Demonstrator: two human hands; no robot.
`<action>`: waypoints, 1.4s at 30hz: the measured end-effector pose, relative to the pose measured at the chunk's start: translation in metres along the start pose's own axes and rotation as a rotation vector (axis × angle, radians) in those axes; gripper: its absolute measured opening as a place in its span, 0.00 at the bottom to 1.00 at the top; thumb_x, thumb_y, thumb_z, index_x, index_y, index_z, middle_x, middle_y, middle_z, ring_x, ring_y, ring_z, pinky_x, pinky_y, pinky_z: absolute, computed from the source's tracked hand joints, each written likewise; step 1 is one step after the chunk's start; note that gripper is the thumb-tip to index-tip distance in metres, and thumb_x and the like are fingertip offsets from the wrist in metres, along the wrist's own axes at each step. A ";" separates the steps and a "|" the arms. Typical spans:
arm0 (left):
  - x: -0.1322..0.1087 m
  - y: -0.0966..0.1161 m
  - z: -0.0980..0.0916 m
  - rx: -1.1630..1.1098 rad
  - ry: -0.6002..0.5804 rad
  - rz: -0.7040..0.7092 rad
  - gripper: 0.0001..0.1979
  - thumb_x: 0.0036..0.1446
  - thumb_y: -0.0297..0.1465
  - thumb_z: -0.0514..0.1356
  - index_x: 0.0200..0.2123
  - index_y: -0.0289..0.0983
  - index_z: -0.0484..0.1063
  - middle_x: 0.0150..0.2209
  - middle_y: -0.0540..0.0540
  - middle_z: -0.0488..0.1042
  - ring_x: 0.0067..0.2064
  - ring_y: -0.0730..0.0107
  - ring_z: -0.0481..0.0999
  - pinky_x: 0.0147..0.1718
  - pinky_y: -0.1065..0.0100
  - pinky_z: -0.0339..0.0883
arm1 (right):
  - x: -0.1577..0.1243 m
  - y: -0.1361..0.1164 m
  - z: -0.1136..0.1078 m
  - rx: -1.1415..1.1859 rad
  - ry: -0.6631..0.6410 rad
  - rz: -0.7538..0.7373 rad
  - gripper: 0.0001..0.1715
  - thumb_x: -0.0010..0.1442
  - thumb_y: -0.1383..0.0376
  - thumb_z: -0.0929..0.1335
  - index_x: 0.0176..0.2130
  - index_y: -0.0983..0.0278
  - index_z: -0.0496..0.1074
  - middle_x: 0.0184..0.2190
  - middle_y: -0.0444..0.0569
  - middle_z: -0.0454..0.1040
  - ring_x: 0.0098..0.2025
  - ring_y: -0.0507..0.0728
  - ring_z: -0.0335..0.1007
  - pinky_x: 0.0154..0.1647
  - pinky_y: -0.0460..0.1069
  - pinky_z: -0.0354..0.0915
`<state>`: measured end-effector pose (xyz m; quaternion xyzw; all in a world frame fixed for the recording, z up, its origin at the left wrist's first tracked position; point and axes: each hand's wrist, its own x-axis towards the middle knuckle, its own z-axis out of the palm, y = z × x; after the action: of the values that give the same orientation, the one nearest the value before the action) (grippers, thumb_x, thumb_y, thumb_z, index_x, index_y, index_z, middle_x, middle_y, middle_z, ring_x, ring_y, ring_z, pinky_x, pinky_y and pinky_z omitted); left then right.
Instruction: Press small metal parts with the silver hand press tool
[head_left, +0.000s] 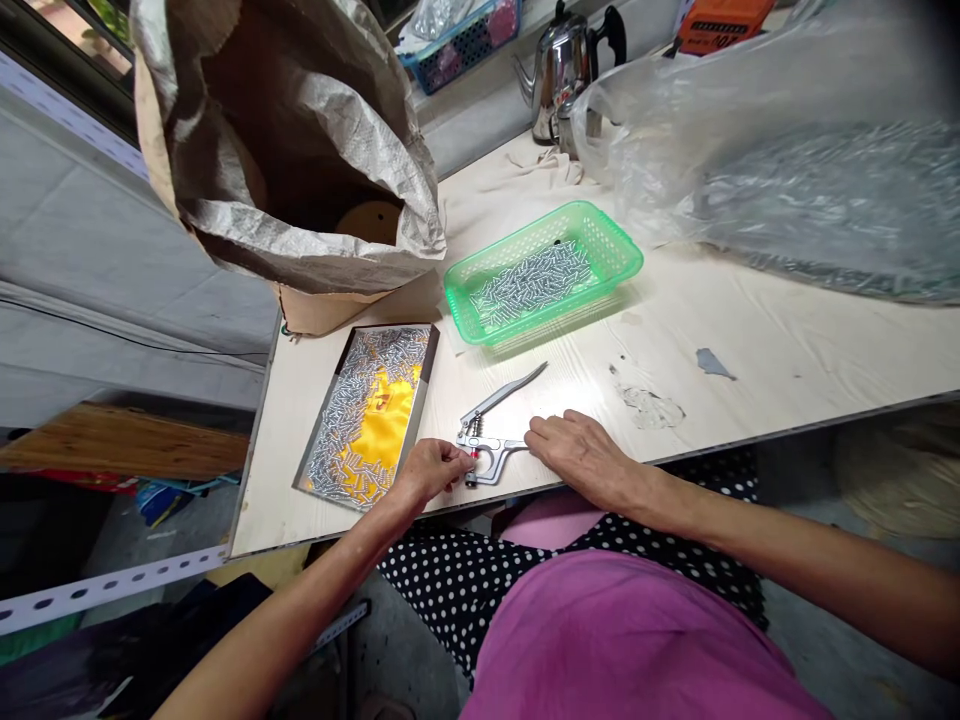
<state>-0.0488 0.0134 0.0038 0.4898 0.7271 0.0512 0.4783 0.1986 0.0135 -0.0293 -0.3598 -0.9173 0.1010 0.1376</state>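
Snap-fastener pliers (498, 463) lie near the table's front edge, their upper handle raised and a small spring showing by the jaw. My right hand (576, 448) is closed round the end of the lower handle. At the jaw, by a small red part, my left hand (433, 468) has thumb and fingertips pinched together; what they hold is too small to make out. Left of the pliers is a shallow tray (425, 385) with a yellow bottom, holding many small silvery spring-like pieces. Similar pieces fill the floor of a green plastic basket (517, 318) behind the pliers.
A large open woven sack (360, 255) stands at the back left. A clear plastic bag (817, 200) of shiny pieces covers the back right. Behind are a metal kettle (561, 75) and a blue basket (461, 48). A grey scrap (714, 364) lies on the table (787, 345).
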 end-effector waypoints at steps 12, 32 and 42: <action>-0.024 0.004 0.018 -0.161 -0.078 -0.089 0.22 0.39 0.48 0.68 0.25 0.34 0.73 0.17 0.54 0.65 0.20 0.77 0.62 0.21 0.73 0.60 | -0.003 0.008 -0.006 0.045 -0.049 0.021 0.04 0.65 0.70 0.64 0.37 0.63 0.68 0.38 0.49 0.71 0.39 0.57 0.63 0.39 0.52 0.54; -0.030 0.003 0.027 -0.305 0.009 -0.187 0.19 0.43 0.42 0.70 0.25 0.34 0.70 0.17 0.56 0.66 0.17 0.80 0.64 0.18 0.75 0.62 | 0.045 0.033 -0.024 -0.013 -0.142 -0.067 0.41 0.47 0.50 0.76 0.52 0.72 0.68 0.47 0.59 0.72 0.50 0.66 0.63 0.58 0.63 0.51; -0.042 0.018 0.032 0.505 0.364 0.484 0.10 0.61 0.37 0.60 0.42 0.38 0.73 0.42 0.43 0.74 0.44 0.60 0.73 0.43 0.60 0.69 | 0.039 0.024 -0.020 -0.043 -0.157 -0.030 0.27 0.54 0.54 0.75 0.45 0.70 0.71 0.43 0.55 0.72 0.47 0.63 0.64 0.48 0.56 0.57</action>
<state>-0.0108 -0.0218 0.0235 0.7322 0.6532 0.0681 0.1804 0.1928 0.0589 -0.0101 -0.3396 -0.9326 0.1070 0.0591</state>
